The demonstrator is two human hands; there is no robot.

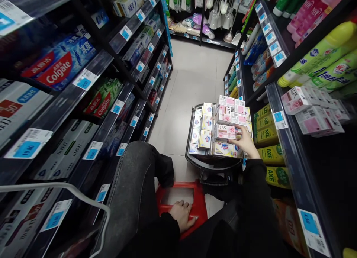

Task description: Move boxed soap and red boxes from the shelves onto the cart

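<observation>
Lining both sides of the aisle, dark shelves are packed with toothpaste boxes on the left and with bottles and soap on the right, pale floor laid between. Ahead on the right, a black basket is piled high with yellow-white soap boxes and pink-white ones stacked among them. Nearer, a red stool is framed by the legs. And to the hands: the left hand is laid loosely over the stool, nothing gripped, well apart from the basket. The right hand is closed on one LUX box at the near side of the pile; whether it is lifted clear cannot be told. Its long axis is turned left to right, its right end met by fingers and thumb, so the box is placed left of the right hand, much the nearer one.
</observation>
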